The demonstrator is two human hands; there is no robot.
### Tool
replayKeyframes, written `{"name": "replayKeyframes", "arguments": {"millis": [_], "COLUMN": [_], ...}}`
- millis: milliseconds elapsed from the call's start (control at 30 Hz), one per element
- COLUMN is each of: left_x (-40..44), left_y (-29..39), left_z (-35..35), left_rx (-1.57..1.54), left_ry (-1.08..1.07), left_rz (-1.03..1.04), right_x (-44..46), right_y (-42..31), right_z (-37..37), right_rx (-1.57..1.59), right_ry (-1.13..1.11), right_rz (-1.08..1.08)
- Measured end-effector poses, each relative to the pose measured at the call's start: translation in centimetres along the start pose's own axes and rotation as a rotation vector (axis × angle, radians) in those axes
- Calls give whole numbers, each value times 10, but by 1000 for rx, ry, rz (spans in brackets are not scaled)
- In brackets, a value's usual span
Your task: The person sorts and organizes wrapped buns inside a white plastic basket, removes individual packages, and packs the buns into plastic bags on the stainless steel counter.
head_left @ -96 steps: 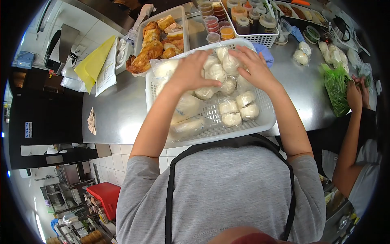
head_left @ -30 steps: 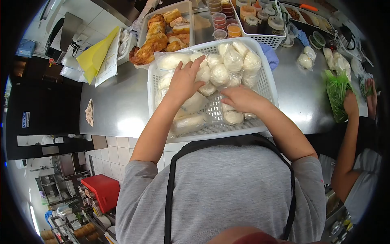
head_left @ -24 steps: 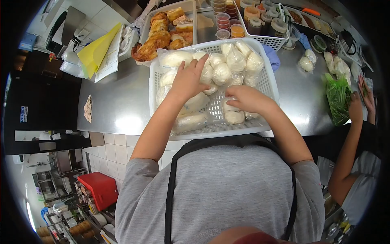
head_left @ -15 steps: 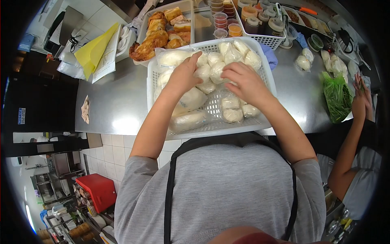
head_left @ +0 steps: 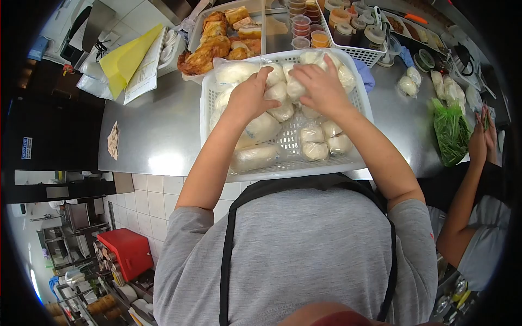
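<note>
While the tabletop [head_left: 147, 130] is stretching leftward of our left hand [head_left: 247, 99], the basket [head_left: 356, 103] is lying beneath both, long axis crosswise. We are holding the left spread over bagged white pieces [head_left: 276, 91]; whether the right hand [head_left: 324, 89], nearer the bodyward bag [head_left: 315, 151], is pinching any, we cannot tell. Bare mesh [head_left: 289, 132] is showing bodyward between them.

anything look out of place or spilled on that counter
A crumpled pale scrap, perhaps cloth or paper, lies alone on the steel counter, left of the white basket, apart from the other things. No spill shows.
</note>
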State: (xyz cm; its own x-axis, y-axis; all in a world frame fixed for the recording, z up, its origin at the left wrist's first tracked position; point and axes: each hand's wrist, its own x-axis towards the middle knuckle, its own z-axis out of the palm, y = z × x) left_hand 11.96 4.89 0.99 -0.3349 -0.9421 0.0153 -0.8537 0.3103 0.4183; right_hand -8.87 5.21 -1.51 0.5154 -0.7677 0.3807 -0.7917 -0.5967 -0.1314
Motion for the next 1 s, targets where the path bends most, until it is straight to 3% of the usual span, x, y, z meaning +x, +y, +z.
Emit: {"name": "replayKeyframes", "arguments": {"millis": [100, 167, 300, 367, 400, 467, 500, 600, 733, 800, 867, 933, 1000], "left_x": [0, -1, 1, 7, 6, 5, 4, 9, 9, 19, 23, 35, 48], "left_y": [4, 12, 27, 23, 21, 16, 19, 7, 8, 2, 7, 7, -8], "left_z": [2, 7, 18, 23, 27, 33, 38, 57, 45, 25, 26, 23, 22], "left_rx": [72, 298, 337, -5, 1, -731, -846, -923, -947, -1121, -1169, -1197, -1122], "left_ry": [-32, -28, -40, -25, -25, -45, -25, 162, 214, -226, -217, -365, -427], "left_rz": [-2, 23, 39, 40, 44, -92, -174, -323, -576, -657, -613, -629, -627], "right_x": [6, 8, 6, 5, 4, 5, 2, -1, -9, -12, -19, -26, -39], "right_y": [5, 10, 8, 10, 11, 15, 14, 8, 8, 5, -7, -21, -37], "right_z": [-18, -20, -17, -20, -22, -27, -28, -32, -31, -29, -36, -43, -46], "right_rx": [164, 189, 155, 176, 195, 186, 187, 155, 158, 135, 226, 304, 481], "right_ry": [111, 131, 173, 169, 163, 170, 152, 98, 50, 182, 239, 309, -246], "right_rz": [148, 170, 156, 151, 149, 147, 149, 147, 148, 114, 84, 55, 179]}}
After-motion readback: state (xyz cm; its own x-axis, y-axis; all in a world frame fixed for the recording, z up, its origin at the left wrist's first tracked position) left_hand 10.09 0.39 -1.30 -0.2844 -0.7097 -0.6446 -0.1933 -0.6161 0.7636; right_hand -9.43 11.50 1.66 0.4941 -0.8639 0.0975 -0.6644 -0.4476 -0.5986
